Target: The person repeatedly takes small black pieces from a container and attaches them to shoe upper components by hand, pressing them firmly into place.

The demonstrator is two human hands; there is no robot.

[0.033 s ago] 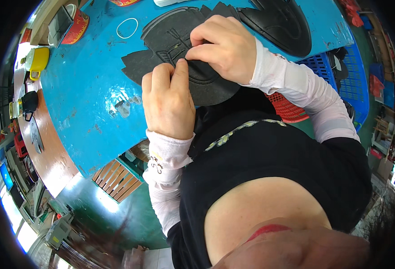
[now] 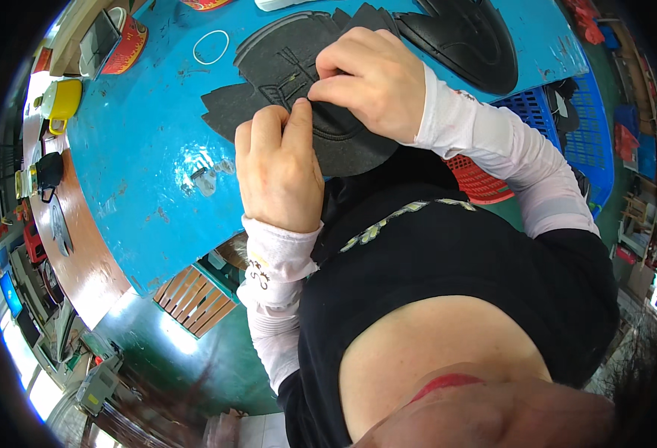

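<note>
Fingers (image 2: 299, 127) bent over black piece (image 2: 272, 66)

Almost nothing moves: left hand (image 2: 280, 175) and right hand (image 2: 382, 84) stay put, suggesting unbroken close work. Both touch the piece, by the near edge of the worktop (image 2: 134, 168); whether they grip it, I cannot tell.

Left hand (image 2: 280, 172), right hand (image 2: 379, 86) — nearly touching, fingers (image 2: 299, 127) bent

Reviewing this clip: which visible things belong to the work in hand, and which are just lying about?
In the work: black moulded piece, at the fingertips of left hand and right hand; blue table.

Apparently lying about: second black piece, untouched, possibly related; red tub; yellow mug; slatted crate.
</note>
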